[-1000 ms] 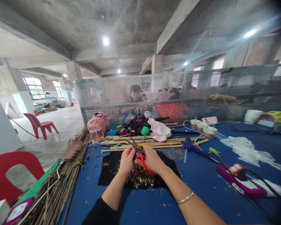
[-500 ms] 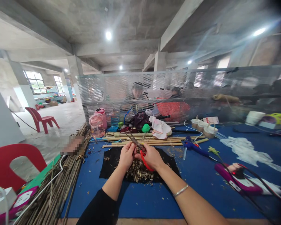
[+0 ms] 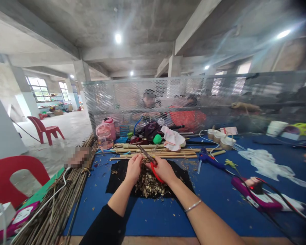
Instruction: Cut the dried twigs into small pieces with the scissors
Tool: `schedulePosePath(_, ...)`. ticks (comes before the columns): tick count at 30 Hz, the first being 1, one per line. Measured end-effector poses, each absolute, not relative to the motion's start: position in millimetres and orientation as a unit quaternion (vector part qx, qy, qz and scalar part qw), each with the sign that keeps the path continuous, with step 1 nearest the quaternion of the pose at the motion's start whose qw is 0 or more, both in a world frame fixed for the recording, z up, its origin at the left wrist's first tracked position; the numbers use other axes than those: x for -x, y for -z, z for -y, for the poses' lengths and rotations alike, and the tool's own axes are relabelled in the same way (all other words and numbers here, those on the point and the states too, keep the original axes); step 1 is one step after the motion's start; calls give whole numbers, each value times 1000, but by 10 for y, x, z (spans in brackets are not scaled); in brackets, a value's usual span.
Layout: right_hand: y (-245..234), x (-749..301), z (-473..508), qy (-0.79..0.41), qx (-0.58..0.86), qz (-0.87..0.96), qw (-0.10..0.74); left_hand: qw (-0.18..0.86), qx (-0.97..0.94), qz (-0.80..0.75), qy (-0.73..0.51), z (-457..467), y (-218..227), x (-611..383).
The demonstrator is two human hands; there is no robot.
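Near the middle of the frame, the right hand (image 3: 164, 170) is curled around the red-handled scissors (image 3: 156, 174), gripping them by the handles while the blades slant toward the upper left, above the gap between the two hands. Just beside it, the left hand (image 3: 134, 168) is drawn in, thumb and fingertips meeting close to the blades; whether something small is pinched there cannot be told. A silver bracelet (image 3: 193, 206) circles the right wrist, at the lower right of the centre. Beneath the hands, a heap of pale and brown chips (image 3: 149, 186) lies on a black cloth (image 3: 114, 178), which is spread on the blue tabletop (image 3: 153, 219). Beyond the cloth, bamboo sticks (image 3: 155, 157) lie across the centre, with a green ball (image 3: 157, 139) and a white cloth (image 3: 172, 137) behind them. To the right of centre rests a blue glue gun (image 3: 211, 161), and farther right a purple power strip (image 3: 256, 197). A bundle of thin stalks (image 3: 58, 206) fills the lower left, next to a red chair (image 3: 32, 166).
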State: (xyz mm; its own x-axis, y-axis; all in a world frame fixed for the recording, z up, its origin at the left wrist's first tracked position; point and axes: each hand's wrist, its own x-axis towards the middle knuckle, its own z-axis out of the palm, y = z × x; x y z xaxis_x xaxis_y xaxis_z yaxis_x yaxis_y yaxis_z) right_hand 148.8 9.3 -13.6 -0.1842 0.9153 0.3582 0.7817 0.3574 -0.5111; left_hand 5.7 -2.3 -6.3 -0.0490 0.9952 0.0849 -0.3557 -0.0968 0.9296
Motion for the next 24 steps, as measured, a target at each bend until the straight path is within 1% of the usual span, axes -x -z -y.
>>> schedulePosePath(5,128,-1490,-85,-100,569,751,319,560,-376,-405,-617,17,45,-39)
schedulePosePath(10,129,-1471,-62,-103,565,754,320,538,-365,-404,-643,7,41,-63)
schedulePosePath(15,124,-1422,-16,-116,545,766,322,528,-388,-377,-655,-37,106,-77)
schedulePosePath(18,115,-1398,11,-106,545,769,316,523,-400,-364,-659,-49,132,-92)
schedulePosePath(24,102,-1387,30,-77,534,771,338,534,-404,-351,-654,-22,140,-120)
